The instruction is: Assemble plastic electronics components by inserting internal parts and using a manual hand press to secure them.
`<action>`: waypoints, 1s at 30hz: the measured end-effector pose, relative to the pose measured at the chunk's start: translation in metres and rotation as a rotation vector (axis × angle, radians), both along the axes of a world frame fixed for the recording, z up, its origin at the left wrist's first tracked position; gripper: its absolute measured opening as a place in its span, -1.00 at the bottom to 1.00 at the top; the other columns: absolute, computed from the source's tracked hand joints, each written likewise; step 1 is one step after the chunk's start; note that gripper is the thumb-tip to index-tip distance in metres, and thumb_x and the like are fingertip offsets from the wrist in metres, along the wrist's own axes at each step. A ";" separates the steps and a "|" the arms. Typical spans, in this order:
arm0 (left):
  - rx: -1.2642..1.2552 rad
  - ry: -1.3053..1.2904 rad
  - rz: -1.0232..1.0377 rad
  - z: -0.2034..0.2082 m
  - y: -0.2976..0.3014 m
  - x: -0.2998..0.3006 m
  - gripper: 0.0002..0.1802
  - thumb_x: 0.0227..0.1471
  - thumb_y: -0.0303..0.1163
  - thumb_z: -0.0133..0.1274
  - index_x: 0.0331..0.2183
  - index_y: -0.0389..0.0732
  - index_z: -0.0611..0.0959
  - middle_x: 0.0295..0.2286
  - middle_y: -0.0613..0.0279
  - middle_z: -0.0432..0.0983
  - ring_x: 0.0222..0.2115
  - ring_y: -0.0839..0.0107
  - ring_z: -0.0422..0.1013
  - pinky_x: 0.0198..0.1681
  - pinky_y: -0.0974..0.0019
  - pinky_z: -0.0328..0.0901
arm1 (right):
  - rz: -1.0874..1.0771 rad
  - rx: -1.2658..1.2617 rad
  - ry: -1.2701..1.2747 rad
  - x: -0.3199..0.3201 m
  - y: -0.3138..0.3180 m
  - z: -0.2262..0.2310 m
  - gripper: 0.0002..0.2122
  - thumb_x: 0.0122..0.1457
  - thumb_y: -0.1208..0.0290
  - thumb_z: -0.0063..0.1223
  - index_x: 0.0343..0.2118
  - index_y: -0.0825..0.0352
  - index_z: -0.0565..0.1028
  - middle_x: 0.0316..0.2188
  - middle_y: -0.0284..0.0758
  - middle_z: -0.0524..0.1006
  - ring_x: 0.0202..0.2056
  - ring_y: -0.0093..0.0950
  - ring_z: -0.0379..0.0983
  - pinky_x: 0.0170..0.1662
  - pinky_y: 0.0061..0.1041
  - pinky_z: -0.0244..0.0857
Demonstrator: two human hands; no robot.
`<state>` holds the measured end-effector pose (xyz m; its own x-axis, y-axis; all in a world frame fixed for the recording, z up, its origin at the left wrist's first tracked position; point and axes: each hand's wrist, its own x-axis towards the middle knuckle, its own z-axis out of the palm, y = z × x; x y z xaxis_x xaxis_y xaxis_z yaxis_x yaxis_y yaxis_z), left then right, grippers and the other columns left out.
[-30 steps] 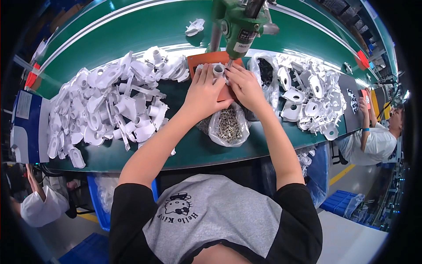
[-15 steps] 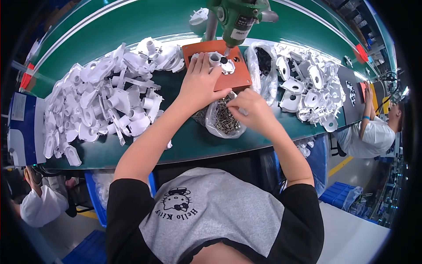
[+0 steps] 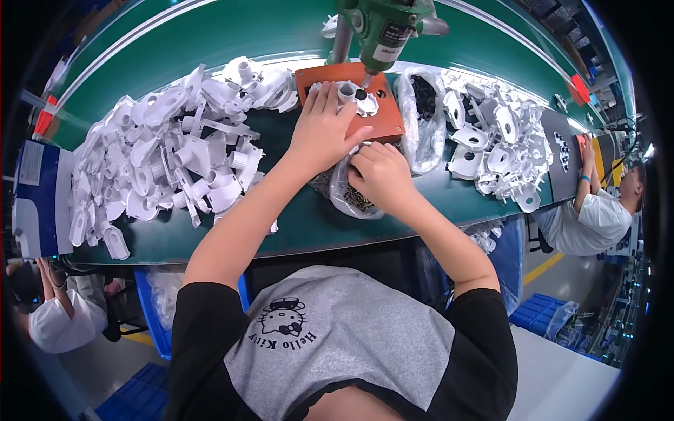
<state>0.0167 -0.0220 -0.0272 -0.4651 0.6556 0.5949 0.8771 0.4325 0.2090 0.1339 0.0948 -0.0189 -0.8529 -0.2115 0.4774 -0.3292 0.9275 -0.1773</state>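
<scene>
My left hand [image 3: 325, 125] lies over a white plastic part [image 3: 365, 105] with a short tube, holding it on the orange block [image 3: 390, 126]. A black round piece [image 3: 361, 94] sits in the part, beside the tube. Just above it comes down the tip of a green drill-press-like machine [image 3: 382, 35]. My right hand [image 3: 382, 173] is over a clear plastic bag of small metal screws [image 3: 359, 200], covering much of it. Its fingers are curled inward, and their tips are hidden, so what they pinch does not show.
Left of the block spreads a big heap of white plastic parts [image 3: 151, 154]. To its right stand a clear bag of black pieces [image 3: 425, 105] and another heap of white parts [image 3: 502, 140]. A blue bin [image 3: 158, 309] is below the bench. Other people sit at both sides.
My right hand has moved left over the screw bag and now covers more of it, fingers curled in. The left hand stays on the white part. The whole view has shifted slightly.
</scene>
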 end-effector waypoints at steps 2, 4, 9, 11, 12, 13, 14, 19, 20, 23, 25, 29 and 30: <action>-0.004 0.007 0.001 -0.001 0.000 0.000 -0.45 -0.02 0.04 0.02 -0.23 -0.29 0.49 -0.06 -0.40 0.27 0.03 -0.20 0.19 0.13 -0.09 0.02 | 0.003 0.003 0.002 -0.001 0.000 0.000 -0.89 -0.21 0.43 0.16 -0.61 0.30 0.47 -0.59 -0.35 0.43 -0.43 -0.41 0.40 -0.35 -0.43 0.25; -0.008 0.015 0.003 -0.001 0.001 0.000 -0.45 -0.02 0.04 0.01 -0.23 -0.29 0.49 -0.07 -0.40 0.27 0.03 -0.20 0.19 0.13 -0.09 0.02 | 0.026 0.042 -0.034 -0.002 -0.001 0.001 -0.88 -0.22 0.43 0.15 -0.58 0.31 0.48 -0.58 -0.34 0.44 -0.41 -0.40 0.41 -0.34 -0.43 0.26; -0.015 0.010 0.004 0.000 0.001 0.000 -0.43 -0.02 0.05 0.00 -0.22 -0.30 0.49 -0.06 -0.41 0.27 0.04 -0.19 0.19 0.14 -0.09 0.02 | 0.044 0.052 -0.084 -0.003 0.000 0.005 -0.87 -0.21 0.41 0.14 -0.56 0.31 0.48 -0.55 -0.31 0.47 -0.40 -0.39 0.42 -0.32 -0.42 0.27; -0.017 0.009 0.004 0.000 0.001 0.000 -0.43 -0.02 0.05 0.00 -0.22 -0.30 0.48 -0.06 -0.41 0.26 0.04 -0.19 0.18 0.14 -0.09 0.01 | 0.053 0.041 -0.099 -0.004 0.001 0.004 -0.87 -0.20 0.40 0.14 -0.57 0.32 0.48 -0.56 -0.31 0.48 -0.40 -0.39 0.42 -0.32 -0.41 0.28; -0.019 0.009 0.004 0.000 0.001 -0.001 -0.43 -0.02 0.06 -0.01 -0.22 -0.30 0.48 -0.05 -0.41 0.26 0.04 -0.20 0.18 0.14 -0.09 0.01 | 0.055 0.042 -0.108 -0.006 0.001 0.003 -0.87 -0.19 0.40 0.13 -0.58 0.32 0.48 -0.57 -0.31 0.48 -0.42 -0.38 0.42 -0.32 -0.40 0.28; -0.020 0.009 0.003 -0.001 0.000 0.000 -0.43 -0.02 0.06 -0.01 -0.22 -0.30 0.48 -0.05 -0.41 0.26 0.04 -0.20 0.18 0.14 -0.09 0.01 | 0.057 0.044 -0.117 -0.006 0.001 0.002 -0.87 -0.19 0.39 0.13 -0.59 0.32 0.48 -0.58 -0.30 0.48 -0.43 -0.38 0.43 -0.33 -0.39 0.28; -0.018 0.004 0.003 -0.001 0.000 0.000 -0.42 -0.02 0.06 -0.01 -0.22 -0.30 0.48 -0.05 -0.41 0.26 0.04 -0.20 0.18 0.14 -0.09 0.01 | 0.057 0.043 -0.117 -0.007 0.000 0.001 -0.87 -0.19 0.39 0.13 -0.59 0.32 0.48 -0.58 -0.30 0.48 -0.43 -0.38 0.43 -0.33 -0.39 0.28; -0.009 -0.004 0.006 -0.001 0.000 0.000 -0.42 -0.02 0.07 -0.01 -0.21 -0.30 0.48 -0.06 -0.41 0.26 0.04 -0.20 0.18 0.14 -0.09 0.01 | 0.024 -0.002 -0.097 -0.007 -0.002 0.002 -0.89 -0.19 0.42 0.11 -0.63 0.33 0.45 -0.62 -0.30 0.46 -0.51 -0.34 0.41 -0.36 -0.38 0.27; -0.008 -0.006 0.005 -0.001 0.000 0.000 -0.42 -0.02 0.06 -0.01 -0.21 -0.30 0.48 -0.06 -0.41 0.26 0.04 -0.21 0.17 0.14 -0.09 0.01 | 0.025 -0.002 -0.096 -0.007 -0.001 0.003 -0.89 -0.19 0.42 0.11 -0.63 0.33 0.45 -0.62 -0.30 0.46 -0.51 -0.34 0.41 -0.36 -0.38 0.27; 0.000 -0.006 0.003 -0.002 0.001 0.000 -0.42 -0.02 0.06 -0.01 -0.21 -0.30 0.48 -0.05 -0.41 0.26 0.04 -0.21 0.17 0.14 -0.09 0.00 | 0.014 -0.069 -0.117 -0.005 0.001 0.007 -0.89 -0.19 0.44 0.11 -0.63 0.33 0.43 -0.63 -0.29 0.45 -0.53 -0.32 0.40 -0.39 -0.36 0.27; 0.006 -0.004 0.003 -0.002 0.000 0.000 -0.42 -0.02 0.06 -0.01 -0.21 -0.30 0.48 -0.05 -0.41 0.26 0.04 -0.21 0.17 0.14 -0.09 0.00 | 0.004 -0.145 -0.217 -0.004 0.002 0.011 -0.91 -0.19 0.48 0.09 -0.62 0.34 0.42 -0.64 -0.30 0.44 -0.53 -0.32 0.40 -0.42 -0.35 0.28; 0.001 -0.011 0.000 -0.002 0.001 -0.001 -0.42 -0.02 0.06 0.00 -0.20 -0.30 0.48 -0.05 -0.41 0.26 0.05 -0.21 0.17 0.14 -0.09 0.01 | 0.006 -0.246 -0.344 -0.003 0.006 0.023 -0.91 -0.16 0.54 0.09 -0.58 0.37 0.41 -0.62 -0.29 0.42 -0.55 -0.36 0.39 -0.44 -0.40 0.29; 0.003 -0.010 0.000 -0.002 0.001 -0.001 -0.42 -0.03 0.06 0.00 -0.20 -0.30 0.48 -0.05 -0.41 0.27 0.04 -0.21 0.18 0.14 -0.09 0.02 | 0.045 -0.352 -0.340 -0.003 0.010 0.026 -0.91 -0.14 0.57 0.09 -0.56 0.39 0.40 -0.61 -0.28 0.41 -0.55 -0.38 0.39 -0.44 -0.45 0.29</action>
